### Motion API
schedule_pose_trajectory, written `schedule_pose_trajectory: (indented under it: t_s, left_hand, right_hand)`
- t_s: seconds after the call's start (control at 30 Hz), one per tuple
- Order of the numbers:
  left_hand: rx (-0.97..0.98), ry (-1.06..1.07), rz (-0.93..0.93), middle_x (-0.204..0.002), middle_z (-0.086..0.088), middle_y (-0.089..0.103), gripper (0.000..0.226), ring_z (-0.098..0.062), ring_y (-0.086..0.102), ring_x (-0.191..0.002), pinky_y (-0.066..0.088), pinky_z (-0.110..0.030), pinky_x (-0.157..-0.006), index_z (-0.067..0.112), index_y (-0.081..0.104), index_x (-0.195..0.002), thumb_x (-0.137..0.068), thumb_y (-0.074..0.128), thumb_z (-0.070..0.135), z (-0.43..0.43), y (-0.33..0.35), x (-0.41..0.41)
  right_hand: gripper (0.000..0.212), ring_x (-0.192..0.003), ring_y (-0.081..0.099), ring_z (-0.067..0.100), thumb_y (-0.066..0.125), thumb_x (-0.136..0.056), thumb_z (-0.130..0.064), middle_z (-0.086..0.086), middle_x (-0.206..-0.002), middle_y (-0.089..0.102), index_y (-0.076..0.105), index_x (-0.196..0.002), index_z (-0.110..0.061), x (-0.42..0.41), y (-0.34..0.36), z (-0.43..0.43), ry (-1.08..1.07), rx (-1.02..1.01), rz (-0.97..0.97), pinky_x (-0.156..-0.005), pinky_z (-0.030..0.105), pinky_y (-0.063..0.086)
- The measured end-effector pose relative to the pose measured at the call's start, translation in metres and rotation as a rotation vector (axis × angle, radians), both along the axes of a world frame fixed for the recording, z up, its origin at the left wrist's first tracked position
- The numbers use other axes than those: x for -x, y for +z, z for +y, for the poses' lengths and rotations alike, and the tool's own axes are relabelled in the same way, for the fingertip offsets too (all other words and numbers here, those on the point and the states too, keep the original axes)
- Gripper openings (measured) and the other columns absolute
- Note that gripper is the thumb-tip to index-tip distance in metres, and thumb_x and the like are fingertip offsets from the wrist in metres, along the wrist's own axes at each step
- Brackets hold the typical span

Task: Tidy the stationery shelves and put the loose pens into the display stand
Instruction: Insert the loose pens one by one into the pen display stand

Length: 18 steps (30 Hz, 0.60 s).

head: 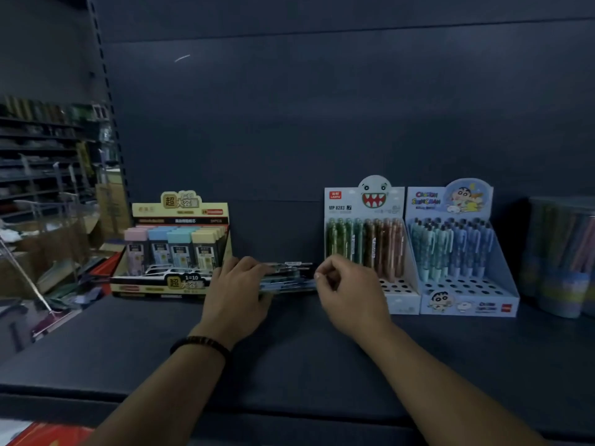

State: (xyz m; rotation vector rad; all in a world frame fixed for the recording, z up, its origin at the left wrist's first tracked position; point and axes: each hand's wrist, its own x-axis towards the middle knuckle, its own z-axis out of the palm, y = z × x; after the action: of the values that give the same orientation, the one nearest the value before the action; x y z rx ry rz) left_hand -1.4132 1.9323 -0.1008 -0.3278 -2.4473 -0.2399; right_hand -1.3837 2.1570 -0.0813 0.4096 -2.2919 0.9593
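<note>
A bundle of loose pens (289, 278) lies sideways on the dark shelf (128, 342), between two display boxes. My left hand (238, 291), with a bead bracelet at the wrist, is closed over the bundle's left end. Just off the pens' right end, my right hand (347, 291) has its fingertips pinched together; I cannot tell whether it holds a pen. Behind it stands the monster-face display stand (367, 243), holding green and brown pens with bare holes in its front rows. A blue cartoon display stand (463, 252) of blue pens stands to its right.
A yellow box of pastel-capped lead cases (174, 249) stands to the left of the pens. Blurred tubs of pencils (563, 255) sit at the far right. The shelf's dark back panel (322, 107) rises behind. Another aisle's shelves (42, 162) show at the left.
</note>
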Motion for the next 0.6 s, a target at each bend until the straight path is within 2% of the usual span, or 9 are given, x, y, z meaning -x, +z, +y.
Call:
schedule_pose_trajectory:
  t_s: [0.07, 0.17, 0.27, 0.4, 0.6]
  left_hand:
    - [-0.011, 0.059, -0.037, -0.132, 0.007, 0.059, 0.05, -0.026, 0.044, -0.127, 0.041, -0.046, -0.107, 0.031, 0.058, -0.143, -0.094, 0.068, 0.037, -0.0014, -0.0019, 0.0018]
    - [0.0, 0.13, -0.092, -0.135, 0.006, 0.06, 0.047, -0.027, 0.042, -0.134, 0.037, -0.046, -0.112, 0.029, 0.055, -0.145, -0.099, 0.057, 0.039, 0.0018, -0.0021, 0.002]
    - [0.0, 0.183, -0.16, -0.126, 0.004, 0.065, 0.043, -0.028, 0.046, -0.129, 0.039, -0.045, -0.111, 0.027, 0.059, -0.137, -0.096, 0.052, 0.04, 0.0035, 0.0003, 0.0]
    - [0.049, 0.23, -0.154, -0.123, 0.0, 0.061, 0.037, -0.03, 0.046, -0.122, 0.04, -0.044, -0.108, 0.027, 0.063, -0.131, -0.097, 0.053, 0.037, 0.0043, -0.0005, -0.001]
    - [0.017, 0.169, -0.088, -0.121, 0.006, 0.058, 0.024, -0.027, 0.047, -0.119, 0.04, -0.043, -0.106, 0.038, 0.067, -0.12, -0.099, 0.058, 0.03, 0.0037, -0.0018, -0.0018]
  right_hand:
    - [0.014, -0.069, 0.059, 0.005, 0.064, -0.099, -0.028, -0.015, -0.072, 0.061, 0.06, -0.086, -0.032, -0.0038, -0.0019, 0.0028, -0.006, -0.013, 0.023, -0.059, 0.026, 0.045]
    - [0.017, -0.069, 0.06, 0.006, 0.067, -0.097, -0.025, -0.015, -0.069, 0.061, 0.06, -0.083, -0.032, -0.0076, -0.0025, 0.0045, 0.011, 0.022, 0.007, -0.058, 0.026, 0.047]
    - [0.018, -0.067, 0.06, 0.007, 0.068, -0.096, -0.023, -0.013, -0.068, 0.061, 0.061, -0.082, -0.031, -0.0089, -0.0038, 0.0027, 0.025, 0.033, -0.011, -0.057, 0.028, 0.049]
    - [0.019, -0.066, 0.06, 0.006, 0.069, -0.097, -0.023, -0.011, -0.067, 0.062, 0.061, -0.082, -0.032, -0.0097, -0.0034, 0.0021, 0.037, 0.032, -0.043, -0.056, 0.026, 0.049]
    - [0.02, -0.066, 0.061, 0.006, 0.069, -0.095, -0.022, -0.013, -0.066, 0.063, 0.062, -0.079, -0.032, -0.0091, -0.0031, 0.0031, 0.019, 0.045, -0.047, -0.057, 0.024, 0.049]
